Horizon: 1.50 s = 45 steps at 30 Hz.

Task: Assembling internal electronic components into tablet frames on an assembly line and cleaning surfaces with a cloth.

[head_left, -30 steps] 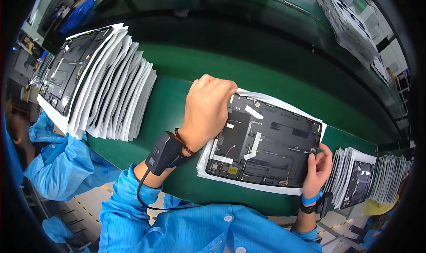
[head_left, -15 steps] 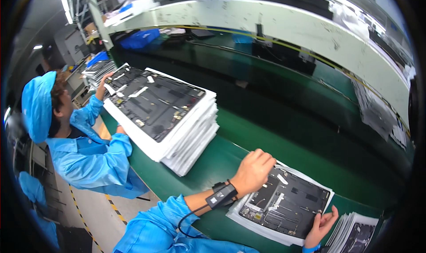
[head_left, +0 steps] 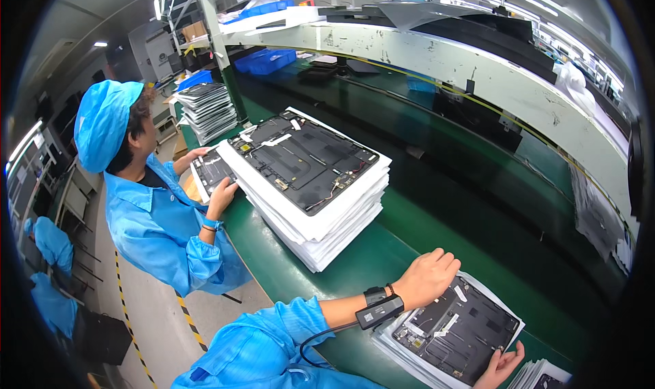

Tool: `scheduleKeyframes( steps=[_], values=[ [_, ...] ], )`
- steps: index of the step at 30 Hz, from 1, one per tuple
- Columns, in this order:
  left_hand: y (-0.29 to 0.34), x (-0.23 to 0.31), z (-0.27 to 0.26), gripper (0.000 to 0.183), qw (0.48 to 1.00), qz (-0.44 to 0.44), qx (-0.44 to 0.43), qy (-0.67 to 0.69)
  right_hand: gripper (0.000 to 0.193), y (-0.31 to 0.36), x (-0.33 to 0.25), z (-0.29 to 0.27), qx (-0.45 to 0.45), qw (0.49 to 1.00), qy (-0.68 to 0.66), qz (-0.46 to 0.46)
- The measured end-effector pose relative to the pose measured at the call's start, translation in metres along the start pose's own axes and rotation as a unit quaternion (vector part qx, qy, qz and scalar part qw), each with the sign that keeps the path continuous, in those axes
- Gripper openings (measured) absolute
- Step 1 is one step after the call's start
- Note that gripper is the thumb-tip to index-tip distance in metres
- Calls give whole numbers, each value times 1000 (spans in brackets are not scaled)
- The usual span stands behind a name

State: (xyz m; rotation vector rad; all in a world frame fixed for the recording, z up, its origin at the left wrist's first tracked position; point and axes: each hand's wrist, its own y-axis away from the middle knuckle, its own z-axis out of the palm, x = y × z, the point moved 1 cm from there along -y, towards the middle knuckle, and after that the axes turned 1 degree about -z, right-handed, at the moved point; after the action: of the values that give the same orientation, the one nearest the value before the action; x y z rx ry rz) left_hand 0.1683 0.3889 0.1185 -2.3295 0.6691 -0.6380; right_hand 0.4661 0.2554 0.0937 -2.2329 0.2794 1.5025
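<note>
A black laptop casing panel (head_left: pixel 458 336) with thin cables and small white labels lies on layered white sheets (head_left: pixel 396 344) at the lower right. At its far left corner is my left hand (head_left: pixel 430 280), fingers curled down and their tips hidden. A black device on a cable is strapped to that wrist. My right hand (head_left: pixel 501 368) is by the panel's near right corner, thumb touching its edge and fingers stretched apart beyond it. To the left, a similar black panel (head_left: pixel 307 160) tops a tall white-layered stack (head_left: pixel 321 246).
A co-worker in blue stands left, both hands on a dark panel (head_left: pixel 217 169) beside the tall stack. Another stack (head_left: pixel 207 112) stands behind. Thin layered sheets (head_left: pixel 529 374) sit by my right hand. A pale beam (head_left: pixel 423 51) crosses above the green bench (head_left: pixel 273 252).
My view has turned left, so everything sits further right. The co-worker's hands have left the tall stack's side and now hold a separate panel. My hands stay at the same panel edges.
</note>
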Motion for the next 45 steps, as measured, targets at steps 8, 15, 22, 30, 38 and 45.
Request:
scheduleKeyframes(
  steps=[8, 15, 22, 30, 38, 45],
  values=[
    [2, 0, -7, 28, 1000, -1, 28, 12, 49, 0, 5, 1, -3, 1000, -4, -21],
    [-2, 4, -8, 29, 998, -18, 21, 52, 40, 0, 8, -5, 27, 999, 20, 1],
    [-9, 13, -30, 13, 941, -105, -1, 323, 36, -4, 23, -23, -45, 996, 50, 56],
    [-1, 13, -25, 10, 905, -213, 43, 366, 25, 3, -17, -39, -64, 996, -53, 18],
    [9, 19, -51, 36, 576, -417, -11, 703, 33, 2, -22, -50, 13, 994, -48, 100],
    [71, 22, -96, 48, 428, -342, -104, 830, 42, -2, -46, -27, -121, 956, -261, 62]
  ],
)
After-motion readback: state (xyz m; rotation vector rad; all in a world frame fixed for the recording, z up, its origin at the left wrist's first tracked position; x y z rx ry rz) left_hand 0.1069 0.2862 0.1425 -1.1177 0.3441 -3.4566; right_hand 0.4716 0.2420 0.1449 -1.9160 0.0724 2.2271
